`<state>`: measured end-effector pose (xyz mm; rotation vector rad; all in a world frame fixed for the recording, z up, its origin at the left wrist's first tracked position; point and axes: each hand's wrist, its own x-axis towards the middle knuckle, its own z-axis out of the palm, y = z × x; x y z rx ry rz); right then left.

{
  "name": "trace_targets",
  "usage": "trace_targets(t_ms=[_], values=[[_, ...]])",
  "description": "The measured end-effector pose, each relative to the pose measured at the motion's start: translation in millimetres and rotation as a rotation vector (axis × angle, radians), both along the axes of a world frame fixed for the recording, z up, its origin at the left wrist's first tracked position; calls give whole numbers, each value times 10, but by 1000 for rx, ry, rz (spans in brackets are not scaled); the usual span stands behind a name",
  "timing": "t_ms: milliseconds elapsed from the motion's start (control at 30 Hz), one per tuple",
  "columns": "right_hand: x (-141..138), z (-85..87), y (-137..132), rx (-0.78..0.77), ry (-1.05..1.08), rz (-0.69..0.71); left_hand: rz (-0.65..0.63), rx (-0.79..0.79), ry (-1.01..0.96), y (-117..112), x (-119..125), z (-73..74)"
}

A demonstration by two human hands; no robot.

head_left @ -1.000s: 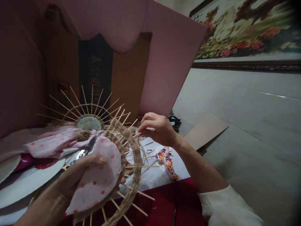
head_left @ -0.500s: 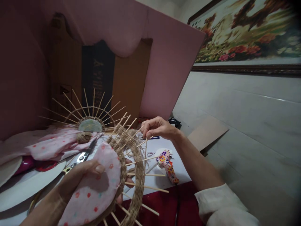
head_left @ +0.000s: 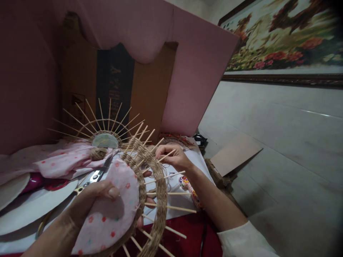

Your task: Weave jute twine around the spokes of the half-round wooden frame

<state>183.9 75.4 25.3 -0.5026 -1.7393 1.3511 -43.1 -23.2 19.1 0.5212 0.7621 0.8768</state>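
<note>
The left hand [head_left: 98, 193] is clamped on a round twine-woven piece [head_left: 161, 200] at the lower centre of the frame, its thumb pressed on the pink spotted fabric disc [head_left: 118, 210] in the middle and its fingers behind, partly visible between the spokes. Two woven bands ring the disc's visible right side with a gap between them, and pale wooden spokes [head_left: 177, 207] pass through both and jut outward.

The right hand [head_left: 174, 157] is just right of centre, at the piece's upper right edge, fingers bent inward among the spoke ends. Whether its fingertips are closed on a strand or a spoke, I cannot tell. Its forearm crosses toward the lower right, partly covering a flower-patterned glue gun [head_left: 184, 182] on the white tabletop [head_left: 199, 160].

Left of centre, a second spoked piece [head_left: 108, 131] with a pale round middle stands behind a ball of twine [head_left: 98, 153]. Crumpled pink spotted cloth [head_left: 65, 160] spreads left from the ball. Scissors [head_left: 95, 176] lie open-handled just beyond the left hand, and curved white pieces [head_left: 32, 210] fill the lower left.

Red cloth [head_left: 187, 237] shows at the bottom, a cut-open pink-faced carton [head_left: 195, 71] rises at the top, and a framed picture [head_left: 281, 43] hangs in the upper right.
</note>
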Motion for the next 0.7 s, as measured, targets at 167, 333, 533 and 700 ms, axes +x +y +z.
trace_targets(t_ms=[167, 333, 533, 700], values=[[-6, -93, -44, -56, 25, -70, -260, 50, -157, 5, 33, 54], [-24, -110, -63, -112, -1, -116, -137, 40, -50, 43, -7, -49], [-90, -111, -124, -97, -31, -70, 113, 33, 5, 103, 38, -82], [-160, -147, -171, -157, -96, -84, 128, 112, 59, 117, 90, -40]])
